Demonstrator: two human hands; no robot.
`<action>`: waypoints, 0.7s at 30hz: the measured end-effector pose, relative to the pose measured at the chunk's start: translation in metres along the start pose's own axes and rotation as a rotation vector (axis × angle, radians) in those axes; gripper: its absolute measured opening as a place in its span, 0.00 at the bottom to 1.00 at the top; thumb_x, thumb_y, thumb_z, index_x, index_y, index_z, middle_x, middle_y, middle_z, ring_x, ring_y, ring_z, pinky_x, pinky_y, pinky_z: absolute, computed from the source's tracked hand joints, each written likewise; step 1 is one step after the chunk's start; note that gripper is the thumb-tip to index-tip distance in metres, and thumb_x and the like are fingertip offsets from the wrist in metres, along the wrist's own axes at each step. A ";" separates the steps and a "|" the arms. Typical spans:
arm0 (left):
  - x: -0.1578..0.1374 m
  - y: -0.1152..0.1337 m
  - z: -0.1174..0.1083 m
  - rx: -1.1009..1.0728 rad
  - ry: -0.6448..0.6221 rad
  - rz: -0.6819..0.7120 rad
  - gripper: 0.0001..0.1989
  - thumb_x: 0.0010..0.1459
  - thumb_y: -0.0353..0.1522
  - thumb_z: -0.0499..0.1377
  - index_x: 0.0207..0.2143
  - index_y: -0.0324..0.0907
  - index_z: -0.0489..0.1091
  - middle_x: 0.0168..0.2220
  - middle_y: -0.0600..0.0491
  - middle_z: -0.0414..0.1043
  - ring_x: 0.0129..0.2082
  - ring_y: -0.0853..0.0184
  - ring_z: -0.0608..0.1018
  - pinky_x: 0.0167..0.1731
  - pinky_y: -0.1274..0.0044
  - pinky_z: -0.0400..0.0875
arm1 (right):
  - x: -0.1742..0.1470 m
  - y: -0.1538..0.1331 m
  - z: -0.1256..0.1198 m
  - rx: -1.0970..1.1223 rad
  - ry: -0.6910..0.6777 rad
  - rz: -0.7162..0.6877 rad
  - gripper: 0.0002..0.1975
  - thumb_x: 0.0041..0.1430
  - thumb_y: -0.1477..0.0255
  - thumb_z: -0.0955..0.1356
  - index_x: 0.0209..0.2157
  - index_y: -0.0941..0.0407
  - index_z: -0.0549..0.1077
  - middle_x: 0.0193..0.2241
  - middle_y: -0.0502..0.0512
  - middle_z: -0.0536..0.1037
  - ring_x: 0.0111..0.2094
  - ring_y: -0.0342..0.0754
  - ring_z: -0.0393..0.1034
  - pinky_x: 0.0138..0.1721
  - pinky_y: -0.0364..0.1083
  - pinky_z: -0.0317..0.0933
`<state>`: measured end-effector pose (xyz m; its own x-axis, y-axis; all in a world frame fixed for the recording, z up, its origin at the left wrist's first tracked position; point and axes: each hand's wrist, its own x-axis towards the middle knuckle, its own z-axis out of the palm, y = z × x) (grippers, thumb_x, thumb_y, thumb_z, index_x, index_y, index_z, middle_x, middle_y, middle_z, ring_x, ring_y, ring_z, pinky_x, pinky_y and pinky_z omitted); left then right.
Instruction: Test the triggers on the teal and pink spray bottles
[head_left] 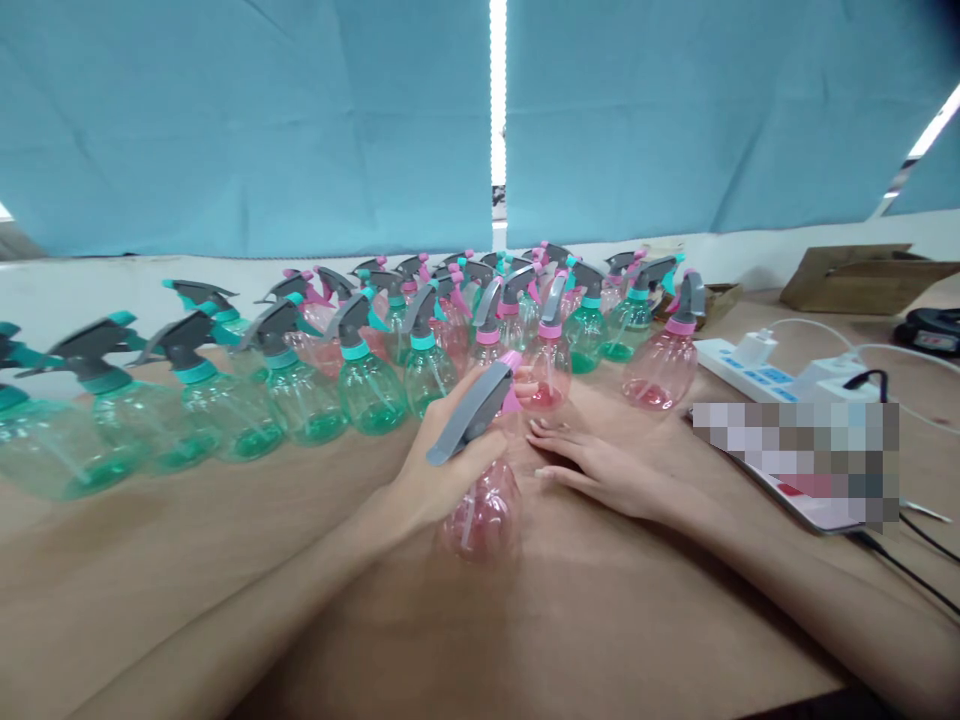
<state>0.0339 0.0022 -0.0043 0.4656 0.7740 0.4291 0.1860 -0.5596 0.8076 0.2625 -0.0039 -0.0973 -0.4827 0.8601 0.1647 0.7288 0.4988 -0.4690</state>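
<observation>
In the middle of the head view, my left hand [442,455] is wrapped round the neck of a clear pink spray bottle [484,510] with a grey and pink trigger head. That bottle stands roughly upright near me, its neck partly hidden by my fingers. My right hand [600,465] rests low over the table just right of it, fingers stretched out and holding nothing. Just beyond my fingertips stands another pink spray bottle [547,370]. A further pink spray bottle [661,368] is to its right. Green spray bottles [375,390] form a row at the left.
More pink and green spray bottles crowd the back of the wooden table [360,620]. At right are a white power strip [739,370] with plugs and cables, a device with a blurred screen [795,460], and an open cardboard box [862,280]. Blue curtains [247,120] hang behind.
</observation>
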 end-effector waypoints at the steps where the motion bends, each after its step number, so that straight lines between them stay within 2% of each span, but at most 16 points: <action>1: 0.000 0.000 0.000 -0.002 0.000 -0.003 0.09 0.49 0.28 0.54 0.34 0.46 0.64 0.24 0.59 0.60 0.22 0.69 0.62 0.23 0.76 0.56 | 0.000 0.000 0.000 -0.003 -0.002 0.001 0.31 0.64 0.51 0.58 0.62 0.55 0.61 0.62 0.59 0.61 0.64 0.56 0.51 0.63 0.60 0.46; 7: 0.001 0.001 0.000 0.022 0.005 -0.013 0.03 0.48 0.30 0.54 0.29 0.46 0.64 0.22 0.59 0.57 0.22 0.70 0.60 0.23 0.76 0.54 | 0.000 0.001 0.001 -0.018 -0.018 0.001 0.33 0.64 0.51 0.57 0.61 0.58 0.61 0.63 0.60 0.60 0.64 0.56 0.51 0.63 0.59 0.46; 13: 0.000 0.001 0.001 0.002 -0.007 -0.020 0.07 0.48 0.28 0.54 0.31 0.46 0.67 0.22 0.59 0.61 0.22 0.69 0.62 0.23 0.76 0.56 | 0.000 0.001 0.000 -0.015 -0.002 0.001 0.31 0.64 0.52 0.58 0.61 0.56 0.62 0.63 0.59 0.60 0.64 0.56 0.53 0.63 0.60 0.47; 21: 0.001 0.002 0.000 -0.009 -0.005 -0.038 0.04 0.47 0.28 0.55 0.28 0.45 0.66 0.24 0.58 0.64 0.23 0.69 0.65 0.24 0.75 0.59 | 0.000 -0.001 0.000 -0.021 -0.008 0.010 0.32 0.64 0.52 0.58 0.61 0.59 0.62 0.63 0.61 0.59 0.64 0.57 0.52 0.63 0.60 0.47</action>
<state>0.0344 0.0017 -0.0026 0.4627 0.7933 0.3957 0.1957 -0.5268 0.8272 0.2620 -0.0044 -0.0972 -0.4793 0.8642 0.1534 0.7435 0.4926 -0.4523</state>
